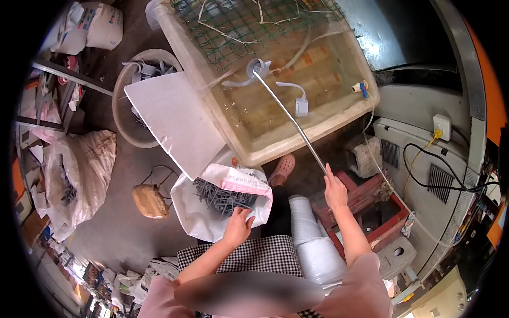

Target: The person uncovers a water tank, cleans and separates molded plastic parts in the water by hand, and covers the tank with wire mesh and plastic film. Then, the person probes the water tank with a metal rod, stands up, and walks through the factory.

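My right hand [334, 186] is closed round the lower end of a long metal rod [294, 124]. The rod's far end meets a pale grey plastic part [255, 68] in the water of a large beige tub [313, 130]. A second pale part [301, 106] lies in the water to its right. My left hand [239, 227] is closed at the near edge of a white sack [185, 214]; what its fingers grip is too small to make out. Dark grey plastic pieces [220, 197] fill the sack's opening.
Green netting [228, 32] covers the tub's far part. A white board [175, 116] leans over a round bin [121, 100]. A brick-like block [150, 201], wrapped rolls [318, 254] and a red frame [382, 233] stand nearby. Cables and a hose hang at the right.
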